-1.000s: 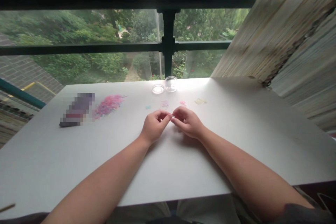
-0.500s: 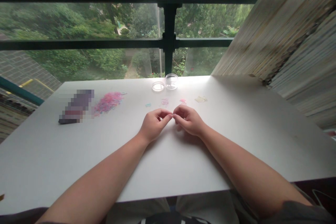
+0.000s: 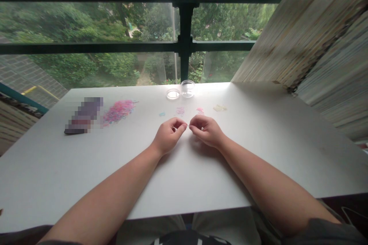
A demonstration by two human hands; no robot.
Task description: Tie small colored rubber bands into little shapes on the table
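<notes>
My left hand (image 3: 169, 133) and my right hand (image 3: 206, 130) meet above the middle of the white table, fingertips nearly touching. Each has thumb and forefinger pinched together. Between the tips shows a tiny pale thing, too small to make out. Just beyond the hands lie little heaps of what look like small elastic bands: a blue-green heap (image 3: 162, 114), a lilac heap (image 3: 180, 110), a pink heap (image 3: 200, 111) and a cream heap (image 3: 220, 108). The pink one is nearest my right hand. A large mixed heap (image 3: 119, 111), mostly pink and purple, spreads to the left.
A clear round container (image 3: 188, 89) stands at the table's back edge, with a clear round lid (image 3: 173, 94) beside it. On the left lies a dark, blurred-out flat object (image 3: 84, 115). A window frame (image 3: 186, 26) rises behind, and a curtain (image 3: 267, 38) hangs at the right.
My left fingertips have drawn slightly left, so a narrow gap with a pale speck now shows between the hands. The heaps and container look unmoved.
</notes>
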